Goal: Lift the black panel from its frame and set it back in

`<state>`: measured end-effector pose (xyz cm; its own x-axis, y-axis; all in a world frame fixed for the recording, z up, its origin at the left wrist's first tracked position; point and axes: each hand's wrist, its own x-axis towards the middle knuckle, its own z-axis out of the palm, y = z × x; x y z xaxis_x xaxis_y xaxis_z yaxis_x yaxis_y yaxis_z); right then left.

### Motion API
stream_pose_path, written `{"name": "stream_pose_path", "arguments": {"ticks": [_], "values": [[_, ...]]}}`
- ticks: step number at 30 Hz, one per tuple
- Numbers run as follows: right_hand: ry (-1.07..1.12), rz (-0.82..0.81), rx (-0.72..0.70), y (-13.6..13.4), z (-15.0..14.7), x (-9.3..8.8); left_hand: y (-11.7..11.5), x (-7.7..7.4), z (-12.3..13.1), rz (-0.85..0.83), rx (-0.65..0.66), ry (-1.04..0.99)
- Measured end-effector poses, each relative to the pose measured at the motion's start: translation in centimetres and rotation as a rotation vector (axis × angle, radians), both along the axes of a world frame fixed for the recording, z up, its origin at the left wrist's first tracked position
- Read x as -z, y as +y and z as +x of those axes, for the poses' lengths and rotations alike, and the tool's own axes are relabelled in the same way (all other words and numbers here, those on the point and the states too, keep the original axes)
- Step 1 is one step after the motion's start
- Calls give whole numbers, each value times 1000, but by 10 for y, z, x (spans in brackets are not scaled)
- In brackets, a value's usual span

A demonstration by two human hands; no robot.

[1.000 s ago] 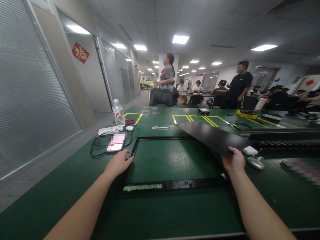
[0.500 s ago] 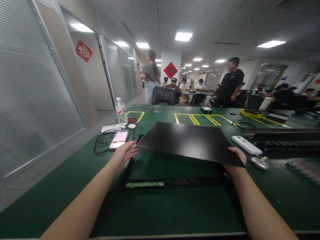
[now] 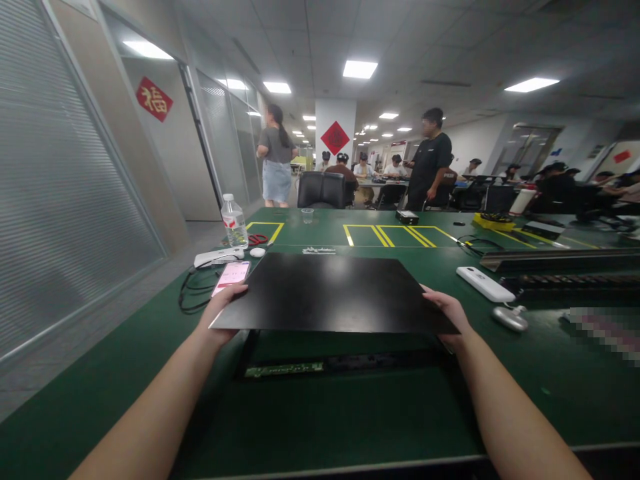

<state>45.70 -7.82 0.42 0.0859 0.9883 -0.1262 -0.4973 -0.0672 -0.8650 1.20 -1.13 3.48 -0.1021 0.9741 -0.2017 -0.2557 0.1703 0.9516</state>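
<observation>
A flat black panel (image 3: 333,293) is held up above the green table (image 3: 320,427), roughly level. My left hand (image 3: 225,313) grips its left edge, thumb on top and fingers underneath. At the right edge, my right hand (image 3: 447,313) holds it the same way. Beneath the panel lies a black frame (image 3: 385,362), partly hidden, with a green circuit strip (image 3: 285,369) along its near side.
To the left are a phone (image 3: 233,277), cables, a white device (image 3: 219,257), red scissors (image 3: 257,239) and a water bottle (image 3: 234,220). On the right lie a white device (image 3: 485,285), a silver object (image 3: 510,319) and long black bars (image 3: 575,287). People stand and sit beyond the table.
The panel has moved left and toward me and is now level instead of tilted. My left hand, earlier with extended fingers at its corner, now grips the left edge. Background people have shifted.
</observation>
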Motion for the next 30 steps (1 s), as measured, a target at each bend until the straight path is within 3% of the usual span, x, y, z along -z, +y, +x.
{"name": "stream_pose_path", "arguments": {"ticks": [3, 10, 20, 26, 30], "values": [[-67, -7, -44, 1, -1, 1, -7, -10, 6, 9, -77, -145], [-154, -37, 173, 9, 15, 8, -20, -21, 16, 110, -20, -287], [-309, -101, 350, 4, 12, -1, -15, -11, 11, 169, 0, -230], [-376, -146, 382, 4, 9, -2, -3, 2, 6, 151, -80, -79], [-423, -167, 397, 4, 9, -2, -3, 7, 2, 142, -67, -1]]}}
